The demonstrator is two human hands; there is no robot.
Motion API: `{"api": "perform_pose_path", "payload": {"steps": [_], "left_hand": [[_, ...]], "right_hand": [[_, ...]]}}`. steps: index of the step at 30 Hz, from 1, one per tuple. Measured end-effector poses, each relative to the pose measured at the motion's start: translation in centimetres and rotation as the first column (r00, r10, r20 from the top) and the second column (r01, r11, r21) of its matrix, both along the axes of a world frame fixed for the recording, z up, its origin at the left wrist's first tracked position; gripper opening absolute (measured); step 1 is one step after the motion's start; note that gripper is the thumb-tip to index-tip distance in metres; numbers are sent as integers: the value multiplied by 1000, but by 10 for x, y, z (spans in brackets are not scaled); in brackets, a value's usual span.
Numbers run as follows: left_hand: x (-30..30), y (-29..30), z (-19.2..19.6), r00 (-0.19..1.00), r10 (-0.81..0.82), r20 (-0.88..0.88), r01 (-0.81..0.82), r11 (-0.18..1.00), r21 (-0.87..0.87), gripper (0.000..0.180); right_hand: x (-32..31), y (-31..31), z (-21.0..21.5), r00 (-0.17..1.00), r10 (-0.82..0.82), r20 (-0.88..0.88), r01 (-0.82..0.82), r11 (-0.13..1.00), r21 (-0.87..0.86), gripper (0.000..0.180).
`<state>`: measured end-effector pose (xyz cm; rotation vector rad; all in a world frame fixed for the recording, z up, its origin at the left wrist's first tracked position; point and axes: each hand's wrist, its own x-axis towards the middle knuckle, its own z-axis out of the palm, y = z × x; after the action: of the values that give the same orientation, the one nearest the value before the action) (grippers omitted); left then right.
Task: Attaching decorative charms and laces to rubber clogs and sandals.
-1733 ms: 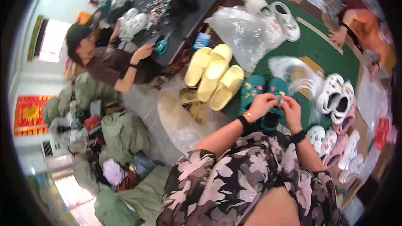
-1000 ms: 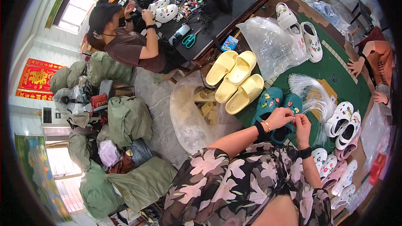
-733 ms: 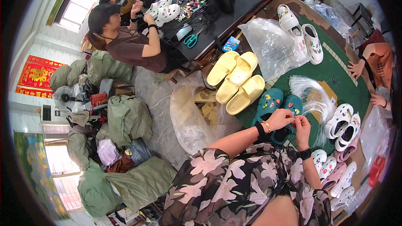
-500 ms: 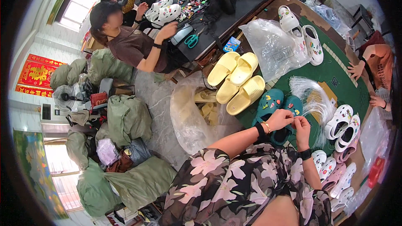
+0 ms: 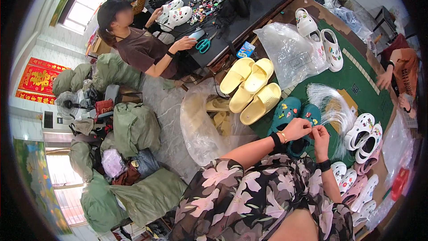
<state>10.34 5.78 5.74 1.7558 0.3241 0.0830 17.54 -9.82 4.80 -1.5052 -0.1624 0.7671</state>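
Right of centre in the frame, the person's left hand [image 5: 298,129] and right hand [image 5: 320,135] are staying pinched together over the pair of teal clogs [image 5: 292,115], fingertips closing on something too small to make out. Compared with a second ago they are barely shifting, so the fine work on the clogs is continuing in place. The bundle of clear plastic ties [image 5: 327,102] is lying just beside them on the green table [image 5: 356,76]. At upper left, a co-worker's hand [image 5: 183,43] is reaching toward the teal scissors [image 5: 204,44].

Teal clogs [image 5: 294,114] with coloured charms lie on the green worktop [image 5: 356,80]; pale yellow slides [image 5: 252,89] and white clogs [image 5: 363,131] lie nearby.
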Motion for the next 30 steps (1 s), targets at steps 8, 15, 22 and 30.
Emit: {"api": "perform_pose_path", "payload": {"steps": [8,15,22,30], "left_hand": [[2,5,-5,999,34,1,-34,999,5,16],[5,0,-9,995,-35,90,27,996,83,18],[-6,-5,-14,997,-43,65,36,994,107,17],[3,1,-18,993,-31,110,23,997,77,17]], "right_hand": [[2,5,3,999,16,42,-16,1000,6,8],[6,1,-2,992,49,112,-45,998,-37,11],[-1,-8,-15,996,67,51,-65,997,-44,11],[7,0,-1,994,91,52,-91,996,-2,11]]}}
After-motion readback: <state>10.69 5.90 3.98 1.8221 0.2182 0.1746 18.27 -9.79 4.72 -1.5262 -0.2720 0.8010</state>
